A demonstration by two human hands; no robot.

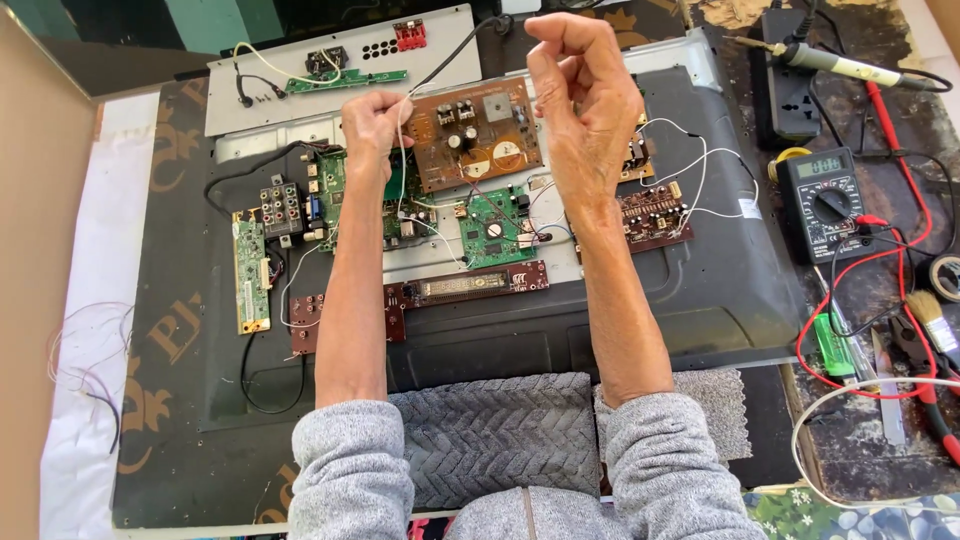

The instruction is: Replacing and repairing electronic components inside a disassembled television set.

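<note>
Pinching a thin white wire in a closed grip, the left hand is hovering in the upper centre of the frame, and the wire is running down to the green circuit board just beneath it. Raised to its right over the brown circuit board, the right hand is curling its fingers loosely, with nothing visibly gripped. Both forearms are extending over the opened dark rear panel lying on the counter, and a digital multimeter with red leads is resting at the right of the frame.
</note>
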